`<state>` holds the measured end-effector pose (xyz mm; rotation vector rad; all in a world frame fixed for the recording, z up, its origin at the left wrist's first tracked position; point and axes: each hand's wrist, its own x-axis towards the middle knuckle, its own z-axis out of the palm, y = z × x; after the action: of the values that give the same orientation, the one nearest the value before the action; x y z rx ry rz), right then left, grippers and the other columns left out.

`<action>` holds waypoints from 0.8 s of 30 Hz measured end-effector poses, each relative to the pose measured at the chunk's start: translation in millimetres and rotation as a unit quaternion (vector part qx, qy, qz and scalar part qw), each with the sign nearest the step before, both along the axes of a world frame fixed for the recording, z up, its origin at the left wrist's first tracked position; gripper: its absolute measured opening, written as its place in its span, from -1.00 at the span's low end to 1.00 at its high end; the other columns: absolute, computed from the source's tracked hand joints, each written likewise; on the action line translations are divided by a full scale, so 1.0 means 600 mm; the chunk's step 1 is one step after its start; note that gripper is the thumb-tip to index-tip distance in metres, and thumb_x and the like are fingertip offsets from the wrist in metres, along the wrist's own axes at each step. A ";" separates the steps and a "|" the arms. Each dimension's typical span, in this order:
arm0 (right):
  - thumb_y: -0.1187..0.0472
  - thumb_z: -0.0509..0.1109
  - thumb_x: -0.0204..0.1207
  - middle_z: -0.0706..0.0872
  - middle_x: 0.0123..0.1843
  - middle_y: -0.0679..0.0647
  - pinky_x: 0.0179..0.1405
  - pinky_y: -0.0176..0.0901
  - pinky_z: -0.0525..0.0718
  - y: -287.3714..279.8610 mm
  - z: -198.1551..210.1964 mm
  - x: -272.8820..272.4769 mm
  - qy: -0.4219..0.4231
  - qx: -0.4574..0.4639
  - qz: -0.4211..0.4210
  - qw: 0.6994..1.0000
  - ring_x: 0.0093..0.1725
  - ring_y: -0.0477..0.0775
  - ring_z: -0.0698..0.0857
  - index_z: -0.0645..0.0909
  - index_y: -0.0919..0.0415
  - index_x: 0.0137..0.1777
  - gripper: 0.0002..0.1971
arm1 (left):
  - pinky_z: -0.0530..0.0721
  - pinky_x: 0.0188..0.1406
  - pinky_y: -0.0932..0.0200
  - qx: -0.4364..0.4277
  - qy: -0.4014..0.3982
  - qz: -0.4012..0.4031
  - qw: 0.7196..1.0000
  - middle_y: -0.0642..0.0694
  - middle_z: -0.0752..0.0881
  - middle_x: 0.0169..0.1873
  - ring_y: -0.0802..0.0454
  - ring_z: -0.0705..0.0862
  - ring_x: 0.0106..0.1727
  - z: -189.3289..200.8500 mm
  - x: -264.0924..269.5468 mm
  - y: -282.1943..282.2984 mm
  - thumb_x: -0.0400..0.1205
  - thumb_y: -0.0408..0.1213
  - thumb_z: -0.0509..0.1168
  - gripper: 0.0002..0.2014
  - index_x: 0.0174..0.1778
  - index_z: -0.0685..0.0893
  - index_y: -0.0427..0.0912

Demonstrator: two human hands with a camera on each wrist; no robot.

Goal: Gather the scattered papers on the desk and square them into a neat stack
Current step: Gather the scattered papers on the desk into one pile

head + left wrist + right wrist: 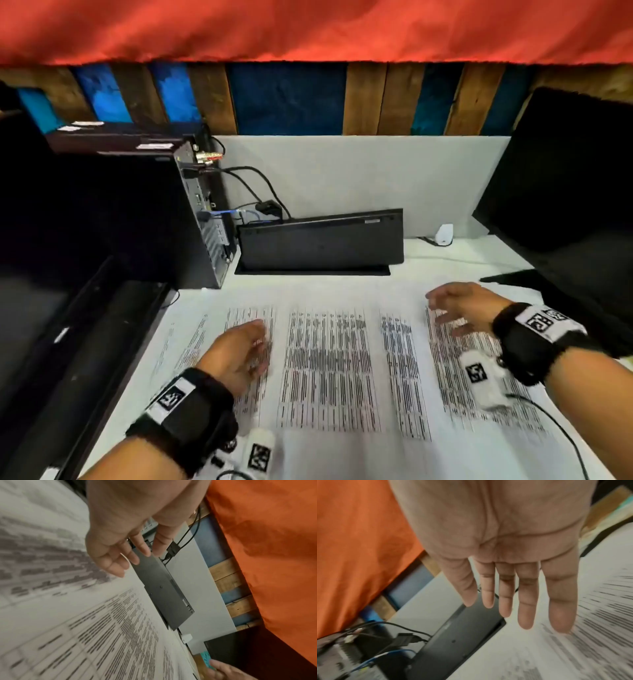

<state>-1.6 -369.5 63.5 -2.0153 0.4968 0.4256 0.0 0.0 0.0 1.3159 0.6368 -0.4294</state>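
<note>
The bare left hand (pixel 239 349) and right hand (pixel 462 306) hover spread, holding nothing, over white printed paper sheets (pixel 329 370) covering the white desk (pixel 445 260). A careless sweep could crumple sheets.

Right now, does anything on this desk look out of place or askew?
Yes. The printed papers lie spread side by side across the desk, unstacked. The black keyboard stands on edge against the grey partition instead of lying flat. Both the left hand and right hand are open above the sheets, gripping nothing.
</note>
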 end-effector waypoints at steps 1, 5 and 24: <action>0.30 0.37 0.59 0.70 0.04 0.16 -0.12 0.09 0.74 -0.006 -0.018 0.000 0.013 0.000 -0.018 1.000 -0.14 0.12 0.72 0.65 0.22 0.11 -0.86 | 0.55 -0.27 0.08 -0.007 -0.006 -0.002 1.000 -0.03 0.68 0.00 0.00 0.62 -0.05 -0.010 -0.006 -0.007 0.73 -0.30 0.22 -0.78 0.25 0.67 -0.07; 0.37 0.33 0.59 0.67 -0.04 0.27 0.04 0.23 0.64 -0.018 -0.077 -0.015 0.074 -0.056 -0.070 0.993 -0.19 0.25 0.70 0.62 0.40 0.20 -0.78 | 0.57 0.17 -0.06 0.076 -0.008 -0.050 0.996 -0.15 0.58 0.47 -0.22 0.55 0.42 -0.058 -0.007 -0.020 0.65 -0.27 0.35 -0.66 0.36 0.66 -0.11; 0.26 0.60 0.35 0.68 0.00 0.24 0.01 -0.03 0.66 0.165 -0.165 -0.100 -0.014 -0.126 0.008 0.992 0.03 0.25 0.68 0.53 0.39 0.29 -0.46 | 0.78 0.10 -0.09 0.281 -0.066 -0.269 0.919 -0.34 0.69 0.21 -0.25 0.80 0.07 -0.053 -0.110 -0.054 0.62 -0.08 0.40 -0.38 0.56 0.42 -0.25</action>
<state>-61.4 -270.3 -35.6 -2.2674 0.5389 0.3577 -66.1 -32.3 -31.9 2.0681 0.2737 -0.6220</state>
